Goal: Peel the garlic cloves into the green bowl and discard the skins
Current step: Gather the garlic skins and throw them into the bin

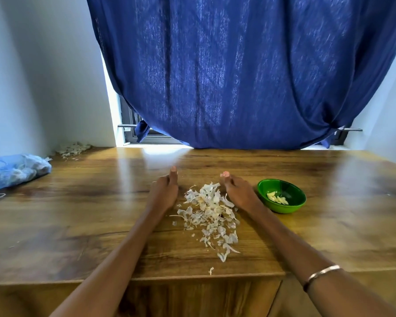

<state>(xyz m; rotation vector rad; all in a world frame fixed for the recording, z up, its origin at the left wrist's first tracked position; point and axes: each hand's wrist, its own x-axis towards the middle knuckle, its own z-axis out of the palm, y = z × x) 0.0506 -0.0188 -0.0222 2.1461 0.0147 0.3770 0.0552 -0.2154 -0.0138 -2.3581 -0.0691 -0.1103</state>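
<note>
A loose pile of white garlic skins (209, 211) lies in the middle of the wooden table (101, 213). My left hand (166, 191) stands on its edge just left of the pile, one finger stretched forward. On the pile's right side my right hand (237, 191) touches the far skins, its fingers loosely bent. Neither hand holds anything that I can see. The green bowl (284, 208) sits just right of my right hand, with a few peeled garlic cloves (277, 199) inside.
A blue plastic bag (16, 170) lies at the table's left edge. Another heap of skins (72, 149) sits in the far left corner by the wall. A blue curtain (238, 76) hangs behind the table. The table's front edge (169, 278) runs under my forearms.
</note>
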